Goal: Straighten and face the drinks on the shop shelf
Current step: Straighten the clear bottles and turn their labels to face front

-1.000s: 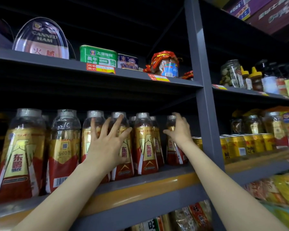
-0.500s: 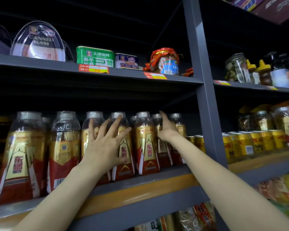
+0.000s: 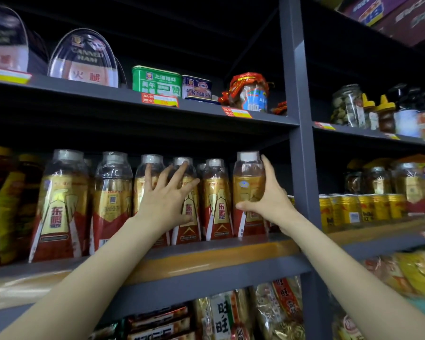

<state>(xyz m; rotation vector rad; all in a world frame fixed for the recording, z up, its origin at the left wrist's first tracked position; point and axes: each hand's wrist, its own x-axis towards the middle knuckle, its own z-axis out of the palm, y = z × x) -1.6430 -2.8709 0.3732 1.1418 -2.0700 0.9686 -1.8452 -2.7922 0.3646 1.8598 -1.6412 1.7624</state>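
Note:
A row of gold-and-red drink bottles (image 3: pixel 216 202) with clear shoulders and grey caps stands on the middle shelf (image 3: pixel 206 256). My right hand (image 3: pixel 268 200) grips the rightmost bottle (image 3: pixel 248 182) at the row's end, thumb across its front, fingers round its right side; its label faces away to the side. My left hand (image 3: pixel 167 200) rests with spread fingers against the fronts of two bottles in the middle of the row (image 3: pixel 189 224). Bottles further left (image 3: pixel 62 207) stand upright with labels mostly forward.
A grey upright post (image 3: pixel 302 143) stands just right of the held bottle. Yellow cans (image 3: pixel 353 209) and jars fill the bay beyond it. Canned ham and tins (image 3: pixel 157 81) sit on the shelf above; snack packs (image 3: pixel 226 315) lie below.
My right hand has reached in and brought a bottle forward to the right end of the front row, now gripping it. My left hand has stayed on the middle bottles.

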